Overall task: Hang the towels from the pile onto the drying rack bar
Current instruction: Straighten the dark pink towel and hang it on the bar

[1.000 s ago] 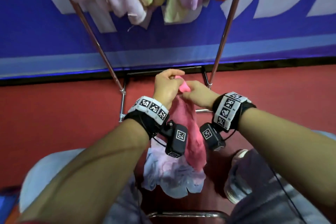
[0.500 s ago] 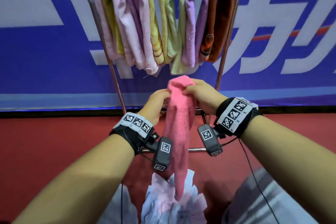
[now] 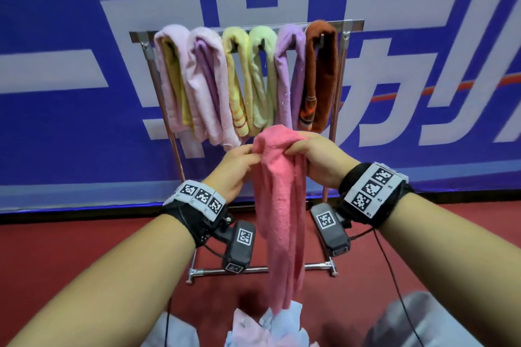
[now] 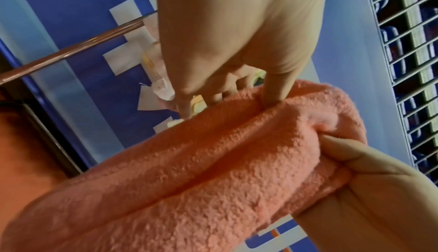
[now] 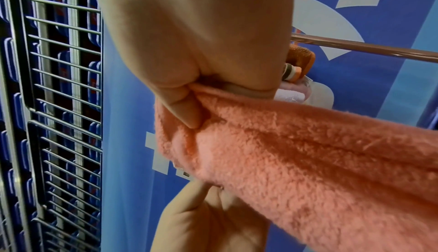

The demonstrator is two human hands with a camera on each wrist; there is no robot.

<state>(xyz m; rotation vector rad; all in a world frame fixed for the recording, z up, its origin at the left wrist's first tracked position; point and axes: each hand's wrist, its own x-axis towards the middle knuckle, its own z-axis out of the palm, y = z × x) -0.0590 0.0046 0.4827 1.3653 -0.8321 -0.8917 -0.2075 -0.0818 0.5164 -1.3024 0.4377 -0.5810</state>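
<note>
You're holding one pink towel [image 3: 282, 205], both hands pinching its bunched top fold: left hand [image 3: 235, 169] is gripping the left side with curled fingers and thumb, right hand [image 3: 317, 160] is clamping the right side with its thumb pressing into the pile. The towel is fluffy terry, hanging down as a long narrow fold between your wrists, its lower end reaching the pile [image 3: 267, 329] of pale blue and pink cloths at the bottom edge. It's hanging in front of the rack [image 3: 180, 166], below the bar [image 3: 351, 22], not touching it. Six towels are draping over the bar, packed side by side: two pale pink, one yellow, one light green, one lilac, one brown with a striped end. The rack is shiny metal tube, two uprights plus a base rail. Two marker bands are sitting on your wrists. Red floor, blue banner behind.
</note>
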